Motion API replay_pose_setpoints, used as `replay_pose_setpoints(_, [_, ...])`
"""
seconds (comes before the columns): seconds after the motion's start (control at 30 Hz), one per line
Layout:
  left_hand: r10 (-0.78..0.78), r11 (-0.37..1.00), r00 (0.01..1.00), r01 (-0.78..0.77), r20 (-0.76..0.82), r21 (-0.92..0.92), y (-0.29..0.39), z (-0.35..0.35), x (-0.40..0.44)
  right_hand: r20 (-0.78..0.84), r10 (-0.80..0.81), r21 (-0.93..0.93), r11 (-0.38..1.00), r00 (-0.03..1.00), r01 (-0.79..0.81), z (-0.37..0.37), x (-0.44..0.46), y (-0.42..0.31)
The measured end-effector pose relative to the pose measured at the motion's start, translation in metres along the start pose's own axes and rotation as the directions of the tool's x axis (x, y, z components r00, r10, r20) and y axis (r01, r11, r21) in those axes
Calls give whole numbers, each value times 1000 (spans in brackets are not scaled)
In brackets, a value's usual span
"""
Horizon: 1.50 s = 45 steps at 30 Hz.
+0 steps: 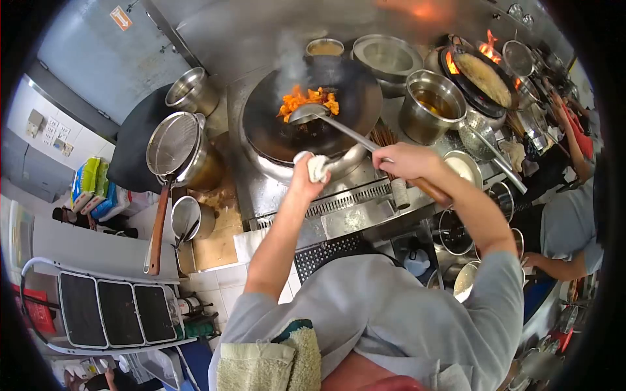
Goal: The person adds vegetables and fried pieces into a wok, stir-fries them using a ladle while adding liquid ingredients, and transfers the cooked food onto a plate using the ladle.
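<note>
My left hand (309,176) is closed on a folded white cloth (318,168) at the near edge of a large black wok (355,98). My right hand (405,161) grips the long handle of a metal ladle (309,113). The ladle's bowl rests over orange food pieces (306,98) inside the wok. Smoke rises above the food. The wok sits on the steel stove in the upper middle. A bamboo brush (399,189) stands just below my right hand.
Left of the wok are a strainer (173,143) on a pot and a steel pot (192,91). To its right is a pot of oil (433,104). Flames surround another wok (484,78) at the upper right. A co-worker (567,221) stands at the right edge.
</note>
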<state>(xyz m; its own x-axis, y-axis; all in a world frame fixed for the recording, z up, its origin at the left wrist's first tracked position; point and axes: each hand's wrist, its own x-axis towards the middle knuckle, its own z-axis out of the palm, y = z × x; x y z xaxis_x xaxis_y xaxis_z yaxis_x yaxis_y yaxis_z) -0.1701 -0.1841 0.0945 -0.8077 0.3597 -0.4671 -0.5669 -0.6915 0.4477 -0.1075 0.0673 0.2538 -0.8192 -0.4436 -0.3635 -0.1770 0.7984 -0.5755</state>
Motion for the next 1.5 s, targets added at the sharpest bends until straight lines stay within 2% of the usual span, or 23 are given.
replay_pose_setpoints(0.07, [-77,997,997,77,29,20,-31,-11,-10,-248,-236,-95,971,940,219,25,24,22])
replay_pose_setpoints(0.1, [-50,998,995,47,89,30,-55,-25,-20,-266,-234,-94,972,935,216,27,15,14])
replay_pose_setpoints(0.17, [-63,996,997,64,-34,56,-64,0,-76,-294,-253,-83,967,922,239,32,-3,9])
replay_pose_setpoints(0.27, [-49,998,996,47,-68,-30,-33,1,-77,-186,-150,67,984,971,165,29,-41,5])
replay_pose_setpoints(0.3, [-22,1000,1000,22,-22,-16,-12,3,-70,-40,69,175,983,997,-61,12,-65,-29])
replay_pose_setpoints(0.4, [-112,992,993,113,-34,61,23,8,-49,78,36,129,991,996,-46,8,-73,-30])
replay_pose_setpoints(0.47, [-92,992,996,90,16,85,26,1,-25,70,-6,46,999,998,2,10,-57,-31])
replay_pose_setpoints(0.6, [-35,998,999,34,18,54,-27,-36,-35,-133,-41,58,997,990,49,41,-31,-25])
replay_pose_setpoints(0.63, [-28,1000,999,28,26,-3,-47,-43,-61,-229,11,192,981,973,34,51,-48,-36])
replay_pose_setpoints(0.73, [-14,1000,1000,14,-25,13,-62,-42,-107,-336,180,668,738,925,99,95,-91,-59])
replay_pose_setpoints(0.77, [-15,998,997,10,-75,-65,-45,-24,-119,-378,178,686,713,909,146,114,-91,-50])
replay_pose_setpoints(0.9, [25,999,993,-19,116,-49,0,-13,-107,-410,248,791,576,878,206,125,-97,-56])
replay_pose_setpoints(0.93, [3,998,995,3,99,-67,5,-8,-111,-411,242,786,582,879,207,118,-96,-63])
replay_pose_setpoints(1.0, [-27,996,998,33,62,-86,8,-7,-126,-394,237,867,416,888,274,116,-98,-79])
replay_pose_setpoints(1.07, [-27,999,999,28,39,-34,13,-1,-133,-421,248,858,422,873,294,115,-100,-88])
replay_pose_setpoints(1.2, [213,960,977,-213,22,179,-24,-26,-122,-431,291,875,368,854,315,116,-84,-86])
replay_pose_setpoints(1.23, [356,865,934,-325,-11,381,-35,-23,-124,-393,283,896,331,875,295,119,-69,-78])
replay_pose_setpoints(1.27, [391,786,920,-340,11,517,-44,-36,-115,-352,277,918,288,894,272,124,-58,-74])
replay_pose_setpoints(1.3, [418,784,909,-363,5,504,-52,-50,-102,-269,406,961,174,873,216,129,-43,-85])
replay_pose_setpoints(1.33, [441,784,898,-383,-3,489,-57,-58,-93,-272,414,961,167,869,222,130,-36,-94])
replay_pose_setpoints(1.4, [290,867,957,-252,-25,431,-36,-47,-103,-59,79,880,-466,995,89,129,-29,-108])
replay_pose_setpoints(1.47, [63,953,998,-63,9,295,-8,-46,-98,7,-211,755,-640,977,-144,130,-14,-105])
replay_pose_setpoints(1.5, [4,960,1000,0,-16,282,-2,-41,-103,28,-163,646,-750,986,-142,123,-10,-117])
